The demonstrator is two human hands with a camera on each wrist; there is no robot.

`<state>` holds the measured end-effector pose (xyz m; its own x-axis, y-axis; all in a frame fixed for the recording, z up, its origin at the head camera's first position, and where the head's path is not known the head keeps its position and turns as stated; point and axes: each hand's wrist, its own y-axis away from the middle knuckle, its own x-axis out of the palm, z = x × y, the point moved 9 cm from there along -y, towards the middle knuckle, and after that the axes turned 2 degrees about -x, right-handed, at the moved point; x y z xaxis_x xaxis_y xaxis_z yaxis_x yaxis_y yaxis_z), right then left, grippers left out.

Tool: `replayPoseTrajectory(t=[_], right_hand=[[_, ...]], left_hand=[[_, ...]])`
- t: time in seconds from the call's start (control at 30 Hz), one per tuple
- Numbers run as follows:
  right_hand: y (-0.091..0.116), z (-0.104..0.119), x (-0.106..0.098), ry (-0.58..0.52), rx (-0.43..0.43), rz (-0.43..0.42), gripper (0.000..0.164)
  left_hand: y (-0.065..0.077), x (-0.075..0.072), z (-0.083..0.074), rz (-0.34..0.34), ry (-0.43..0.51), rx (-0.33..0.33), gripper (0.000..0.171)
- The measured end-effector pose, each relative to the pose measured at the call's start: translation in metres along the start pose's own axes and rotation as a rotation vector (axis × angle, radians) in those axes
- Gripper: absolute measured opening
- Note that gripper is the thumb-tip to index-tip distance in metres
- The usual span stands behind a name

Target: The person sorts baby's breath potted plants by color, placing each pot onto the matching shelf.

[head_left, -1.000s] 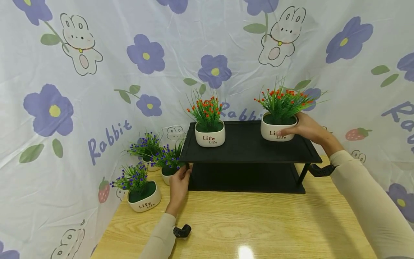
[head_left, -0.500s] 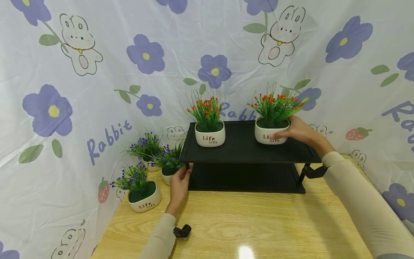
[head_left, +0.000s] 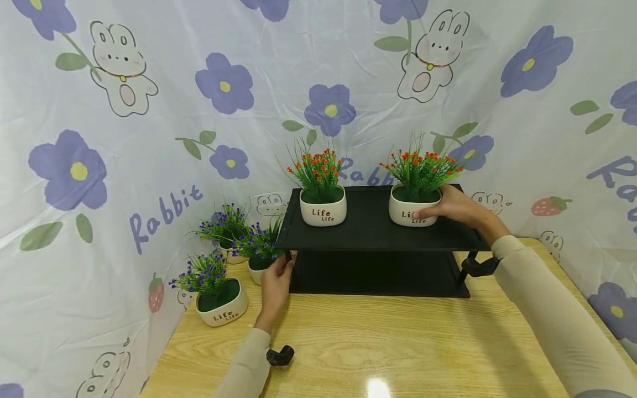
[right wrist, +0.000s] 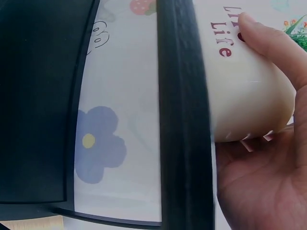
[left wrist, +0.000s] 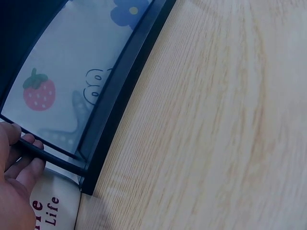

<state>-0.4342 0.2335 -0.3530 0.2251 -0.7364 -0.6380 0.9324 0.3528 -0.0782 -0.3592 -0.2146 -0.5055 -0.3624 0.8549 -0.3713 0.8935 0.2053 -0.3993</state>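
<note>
My right hand grips a white oval flowerpot with orange-red artificial flowers, thumb on its "Life" lettering. That pot sits on the right part of the top board of a black two-tier shelf; in the right wrist view the fingers run behind the pot. A matching flowerpot with orange flowers stands at the left of the same board. My left hand holds the shelf's front left post, and the left wrist view has thumb and fingers around this thin black post.
Left of the shelf stand three white pots with blue-purple flowers: a front one, one beside the left hand and one at the back. All rest on a wooden table. A rabbit-print curtain hangs behind.
My right hand has moved the flowerpot leftward and slightly down onto the top board. The left hand has stayed on the post.
</note>
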Motion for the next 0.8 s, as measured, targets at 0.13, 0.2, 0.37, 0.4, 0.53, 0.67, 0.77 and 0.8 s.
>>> replayPoseTrajectory(t=[0.13,0.2,0.37,0.4,0.53,0.67,0.77,0.8], right_hand=[[0.0003,-0.0001,0.0015,0.001,0.004,0.015,0.117],[0.0007,-0.0003,0.0021,-0.004,0.008,0.02,0.117],[0.0011,0.0002,0.0025,-0.042,0.012,0.015,0.116],[0.0009,0.0004,0.0026,-0.047,0.011,0.015,0.116],[-0.0009,-0.0014,0.0037,-0.045,0.021,0.023,0.121],[-0.002,-0.0044,0.0046,-0.03,0.039,0.027,0.124],[-0.0014,-0.004,0.0039,-0.021,0.038,0.024,0.124],[-0.0009,-0.0031,0.0033,-0.023,0.035,0.021,0.124]], left_hand=[[0.0004,-0.0005,-0.001,-0.006,-0.002,0.013,0.027],[0.0006,-0.0005,-0.0016,-0.007,-0.001,0.019,0.027],[0.0007,-0.001,-0.0034,-0.016,-0.002,0.037,0.027],[0.0006,-0.0012,-0.0034,-0.02,-0.007,0.039,0.027],[0.0007,-0.0015,-0.0035,-0.022,-0.003,0.034,0.028],[0.0014,-0.0015,-0.0033,-0.018,0.008,0.026,0.027],[0.0014,-0.0015,-0.0034,-0.018,0.005,0.027,0.027],[0.0012,-0.0016,-0.0034,-0.018,0.004,0.029,0.027]])
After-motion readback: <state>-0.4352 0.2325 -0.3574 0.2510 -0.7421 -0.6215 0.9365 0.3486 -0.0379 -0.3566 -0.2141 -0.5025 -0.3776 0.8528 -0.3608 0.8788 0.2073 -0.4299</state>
